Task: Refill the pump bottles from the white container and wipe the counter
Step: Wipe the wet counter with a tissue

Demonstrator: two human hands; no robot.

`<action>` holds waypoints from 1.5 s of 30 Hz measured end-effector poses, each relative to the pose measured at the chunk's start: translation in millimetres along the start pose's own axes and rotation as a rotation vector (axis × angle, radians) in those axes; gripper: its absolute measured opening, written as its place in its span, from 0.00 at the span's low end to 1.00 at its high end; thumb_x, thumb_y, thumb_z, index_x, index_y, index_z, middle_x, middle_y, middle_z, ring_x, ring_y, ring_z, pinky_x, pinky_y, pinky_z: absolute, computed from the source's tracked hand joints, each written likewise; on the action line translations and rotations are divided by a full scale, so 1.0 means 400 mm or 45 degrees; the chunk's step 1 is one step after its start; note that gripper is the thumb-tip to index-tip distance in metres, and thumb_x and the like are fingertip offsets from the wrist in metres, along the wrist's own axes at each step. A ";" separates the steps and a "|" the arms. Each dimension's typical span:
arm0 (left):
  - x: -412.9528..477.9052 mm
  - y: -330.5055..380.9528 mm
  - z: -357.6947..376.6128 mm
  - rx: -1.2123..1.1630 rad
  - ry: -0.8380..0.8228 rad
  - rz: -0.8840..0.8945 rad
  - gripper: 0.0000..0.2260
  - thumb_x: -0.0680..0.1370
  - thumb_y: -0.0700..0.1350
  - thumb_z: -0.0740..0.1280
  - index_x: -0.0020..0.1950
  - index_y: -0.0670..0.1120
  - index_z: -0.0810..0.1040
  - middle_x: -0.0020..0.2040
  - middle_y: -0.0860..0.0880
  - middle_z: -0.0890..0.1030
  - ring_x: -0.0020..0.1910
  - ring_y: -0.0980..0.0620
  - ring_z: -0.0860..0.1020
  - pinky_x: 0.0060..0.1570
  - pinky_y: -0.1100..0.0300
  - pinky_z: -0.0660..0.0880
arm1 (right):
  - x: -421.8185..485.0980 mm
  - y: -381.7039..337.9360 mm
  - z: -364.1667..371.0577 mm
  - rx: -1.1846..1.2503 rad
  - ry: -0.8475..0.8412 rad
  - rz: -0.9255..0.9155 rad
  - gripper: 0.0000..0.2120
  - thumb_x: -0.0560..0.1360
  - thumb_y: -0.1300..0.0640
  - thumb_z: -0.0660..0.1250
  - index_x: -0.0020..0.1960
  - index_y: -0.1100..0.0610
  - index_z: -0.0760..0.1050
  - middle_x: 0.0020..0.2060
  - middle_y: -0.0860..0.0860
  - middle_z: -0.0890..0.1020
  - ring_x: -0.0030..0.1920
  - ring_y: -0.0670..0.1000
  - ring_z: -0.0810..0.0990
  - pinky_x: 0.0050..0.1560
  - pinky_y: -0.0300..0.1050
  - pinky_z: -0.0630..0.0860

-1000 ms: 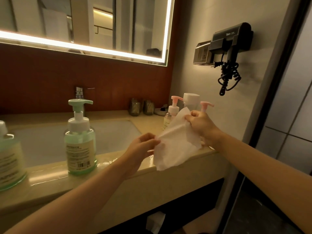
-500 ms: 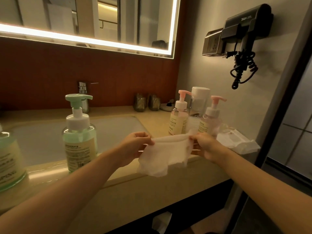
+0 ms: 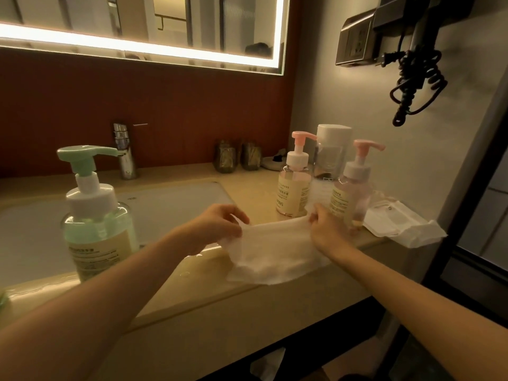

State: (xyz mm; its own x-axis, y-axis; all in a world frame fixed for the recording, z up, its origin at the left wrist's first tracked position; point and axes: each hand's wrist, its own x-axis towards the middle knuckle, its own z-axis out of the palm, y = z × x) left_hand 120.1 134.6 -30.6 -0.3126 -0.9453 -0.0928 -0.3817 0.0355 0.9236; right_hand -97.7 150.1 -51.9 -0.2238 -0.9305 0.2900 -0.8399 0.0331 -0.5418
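You have lowered the thin white wipe (image 3: 272,251) onto the near edge of the beige stone tabletop (image 3: 192,281). Your left hand (image 3: 220,224) and right hand (image 3: 325,229) each pinch a top corner, so wiping looks about to begin.

Mirror (image 3: 165,17): is hanging on the back wall, its lit strip glowing along the bottom and right edges.
Wall panel (image 3: 165,105): dark red-brown, is running behind the back edge of the counter (image 3: 255,187).
Faucet (image 3: 125,152): chrome, is standing upright at the back edge, behind the basin.
Basin (image 3: 170,204): white, is sitting sunk into the counter's left part.
Tumblers (image 3: 225,159): two dark ones are standing side by side at the back edge, right of the faucet.
Small dish (image 3: 273,160): is lying just right of the tumblers.
Socket plate (image 3: 354,42): is sitting on the right wall.
Hair dryer (image 3: 417,20): black, is hanging beside the socket plate, its coiled cord (image 3: 415,78) dangling.
Plastic packet (image 3: 395,221): white, is lying at the counter's front right corner.
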 end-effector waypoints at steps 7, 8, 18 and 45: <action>0.029 -0.037 0.068 1.259 0.672 0.653 0.18 0.75 0.34 0.62 0.62 0.49 0.72 0.59 0.50 0.73 0.57 0.50 0.72 0.56 0.59 0.70 | 0.003 0.005 0.000 -0.422 0.021 -0.050 0.14 0.77 0.55 0.60 0.62 0.54 0.66 0.57 0.53 0.75 0.57 0.56 0.74 0.47 0.47 0.68; 0.027 -0.038 0.079 1.234 0.663 0.696 0.17 0.75 0.34 0.61 0.60 0.48 0.73 0.59 0.50 0.74 0.56 0.50 0.72 0.56 0.58 0.71 | 0.001 0.006 -0.005 -0.432 0.049 -0.072 0.16 0.76 0.56 0.63 0.62 0.54 0.66 0.59 0.53 0.73 0.58 0.56 0.73 0.48 0.48 0.69; 0.059 -0.056 0.124 1.264 0.079 0.487 0.15 0.81 0.44 0.54 0.57 0.40 0.76 0.58 0.43 0.77 0.57 0.44 0.75 0.56 0.52 0.70 | -0.055 0.000 -0.030 -0.097 0.327 -0.451 0.04 0.75 0.61 0.62 0.50 0.57 0.71 0.45 0.51 0.77 0.40 0.49 0.74 0.34 0.38 0.68; 0.372 -0.016 0.031 1.383 -0.012 0.104 0.19 0.79 0.39 0.57 0.71 0.41 0.63 0.70 0.43 0.67 0.65 0.44 0.68 0.62 0.55 0.66 | 0.211 -0.067 0.152 -0.544 -0.575 -0.292 0.27 0.80 0.44 0.49 0.74 0.57 0.55 0.74 0.55 0.59 0.74 0.56 0.54 0.72 0.53 0.54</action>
State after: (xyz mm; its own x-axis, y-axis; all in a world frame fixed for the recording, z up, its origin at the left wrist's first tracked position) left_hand 65.1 -2.4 -54.9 -0.3770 -0.9247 -0.0528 -0.9229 0.3702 0.1057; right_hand -64.1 48.4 -60.9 0.1353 -0.9896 -0.0486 -0.9846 -0.1288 -0.1184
